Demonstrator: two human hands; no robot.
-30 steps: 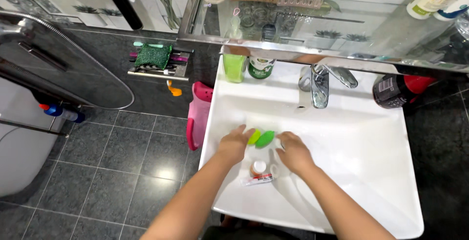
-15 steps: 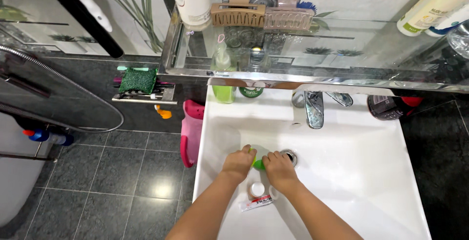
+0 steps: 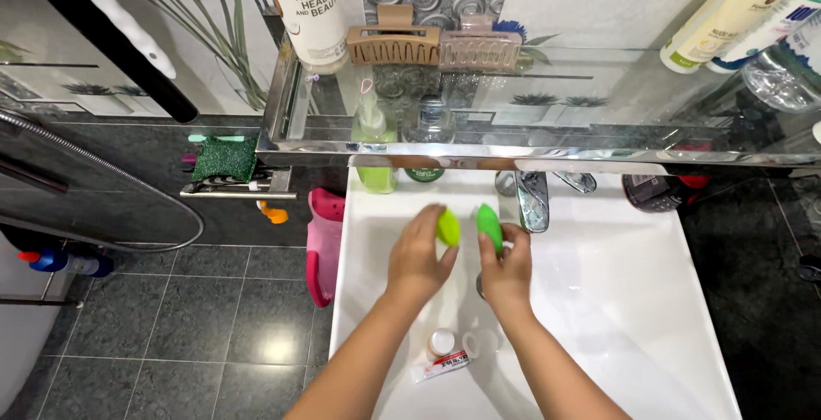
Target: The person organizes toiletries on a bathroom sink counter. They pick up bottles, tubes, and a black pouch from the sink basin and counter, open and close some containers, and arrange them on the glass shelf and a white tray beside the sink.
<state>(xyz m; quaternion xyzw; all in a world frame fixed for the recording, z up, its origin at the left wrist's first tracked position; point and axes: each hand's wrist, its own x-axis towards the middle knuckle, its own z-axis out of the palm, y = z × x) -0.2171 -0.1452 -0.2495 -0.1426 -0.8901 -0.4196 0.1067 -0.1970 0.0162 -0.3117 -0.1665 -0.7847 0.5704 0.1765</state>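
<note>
Item: two green oval case halves over the white sink (image 3: 616,300). My left hand (image 3: 417,259) fingers pinch the lime half (image 3: 448,227); my right hand (image 3: 506,273) fingers pinch the darker half (image 3: 489,225), upright, just beside, apart.

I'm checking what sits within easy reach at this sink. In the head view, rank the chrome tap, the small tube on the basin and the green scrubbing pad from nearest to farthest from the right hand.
From the right hand:
1. Chrome tap, just behind it at the basin's back.
2. Small tube, on the basin's front, toward the person.
3. Green scrubbing pad, far left on the wall rack.
</note>
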